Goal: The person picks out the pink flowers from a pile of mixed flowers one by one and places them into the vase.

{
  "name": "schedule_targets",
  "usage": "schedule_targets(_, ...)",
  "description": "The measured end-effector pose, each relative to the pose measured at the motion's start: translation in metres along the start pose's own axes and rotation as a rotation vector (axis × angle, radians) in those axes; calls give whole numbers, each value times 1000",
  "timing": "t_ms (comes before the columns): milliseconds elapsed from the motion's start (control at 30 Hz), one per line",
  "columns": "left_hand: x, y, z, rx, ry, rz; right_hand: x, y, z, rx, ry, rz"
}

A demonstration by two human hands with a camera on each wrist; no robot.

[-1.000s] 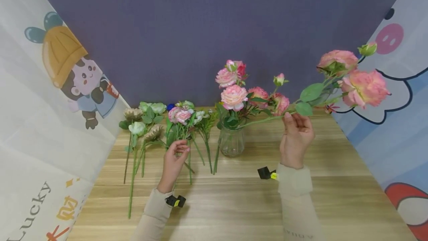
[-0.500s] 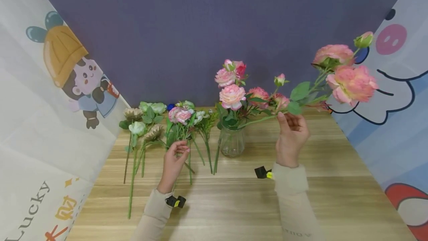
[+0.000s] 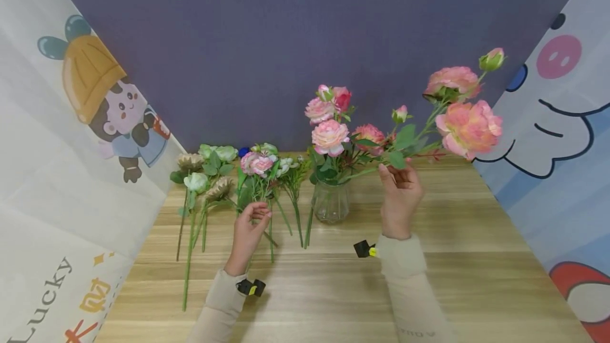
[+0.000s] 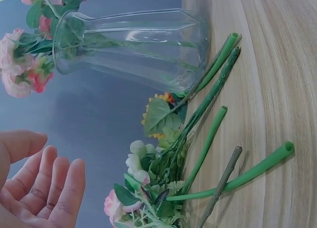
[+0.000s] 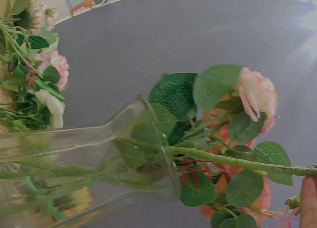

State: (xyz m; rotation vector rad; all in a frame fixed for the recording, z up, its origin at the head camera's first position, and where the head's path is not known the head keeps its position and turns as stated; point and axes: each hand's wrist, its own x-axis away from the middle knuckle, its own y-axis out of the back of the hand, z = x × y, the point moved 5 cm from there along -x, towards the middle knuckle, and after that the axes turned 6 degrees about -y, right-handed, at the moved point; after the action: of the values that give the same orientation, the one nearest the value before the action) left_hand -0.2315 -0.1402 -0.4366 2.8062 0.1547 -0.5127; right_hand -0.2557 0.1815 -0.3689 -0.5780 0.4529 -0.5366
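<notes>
My right hand [image 3: 402, 200] pinches the green stem [image 5: 233, 161] of a pink artificial flower spray [image 3: 469, 128], which leans out to the right. The stem's lower end is inside the clear glass vase [image 3: 330, 202], seen through the glass in the right wrist view. Other pink flowers [image 3: 330, 137] stand in the same vase. My left hand [image 3: 249, 232] hovers left of the vase with relaxed fingers and nothing in them, near a pink-and-white flower [image 3: 257, 164] lying on the table. In the left wrist view the left fingers [image 4: 64, 188] are apart from the vase.
Several artificial flowers lie on the wooden table [image 3: 314, 300] left of the vase, among them a pale green flower [image 3: 196, 182] and a brown flower [image 3: 219, 189]. Behind the table stands a dark purple-grey panel [image 3: 267, 52]. Printed white curtains [image 3: 38, 173] flank both sides.
My right hand has moved left toward the vase, still holding the stem. The spray's blooms have swung left and its bud points more upward. My left hand has hardly moved.
</notes>
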Motion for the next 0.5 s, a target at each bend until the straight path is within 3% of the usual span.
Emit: schedule_targets(500,2,-1,0,5,31,22,10,-12,-11,85,22,89)
